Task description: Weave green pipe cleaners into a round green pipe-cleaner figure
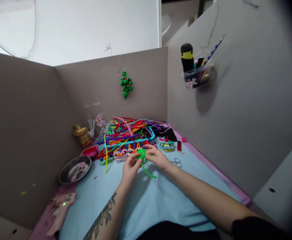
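Your black clothing (176, 230) lies nearest the camera, at the lower edge. The green piece (141, 153) sits between your hands, over the blue cloth (93, 200). Its rounded body appears formed; a green strand (149, 173) hangs loose below, so finishing seems outstanding. Your left hand (131, 165) pinches its left side, fingers curled; your right hand (159, 159) holds its right side, fingers extended, both reaching inward.

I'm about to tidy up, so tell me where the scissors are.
In the head view, the scissors lie on the blue cloth, just right of the right hand, which partly hides them.
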Available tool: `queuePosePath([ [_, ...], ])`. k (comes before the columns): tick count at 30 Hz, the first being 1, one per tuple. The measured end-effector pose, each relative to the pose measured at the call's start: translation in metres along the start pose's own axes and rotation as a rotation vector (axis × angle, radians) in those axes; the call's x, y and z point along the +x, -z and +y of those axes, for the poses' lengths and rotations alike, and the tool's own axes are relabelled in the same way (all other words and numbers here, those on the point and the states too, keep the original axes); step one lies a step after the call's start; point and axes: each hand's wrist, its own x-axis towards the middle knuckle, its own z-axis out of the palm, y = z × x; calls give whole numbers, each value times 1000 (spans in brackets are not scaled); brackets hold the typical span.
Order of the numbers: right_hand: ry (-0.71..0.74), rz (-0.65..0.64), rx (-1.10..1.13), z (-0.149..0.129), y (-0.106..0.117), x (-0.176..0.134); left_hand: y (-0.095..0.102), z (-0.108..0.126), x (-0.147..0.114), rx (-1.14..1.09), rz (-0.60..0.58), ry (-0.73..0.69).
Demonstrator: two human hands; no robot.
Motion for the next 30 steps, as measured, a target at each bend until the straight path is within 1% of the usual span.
queuePosePath([
  [3,27,16,-71,1,0,0,-1,-1,0,-7,17,62],
  [7,63,35,-136,4,-2,-1,-3,-1,-1,-101,37,133],
  [11,61,31,-122,7,-3,-1,-5,0,-1,-99,75,131],
  [15,55,34,-79,8,-4,-1,-4,-1,0,-70,66,105],
  [19,42,27,-47,7,-6,-2,-3,-2,0,-68,73,128],
  [23,29,29,-65,5,-6,-3,-2,-2,-2,-84,59,145],
  [27,10,24,-63,1,-6,-4,0,-4,0,-49,59,164],
  [30,-3,30,-56,0,-6,-4,2,-8,2,-28,67,153],
])
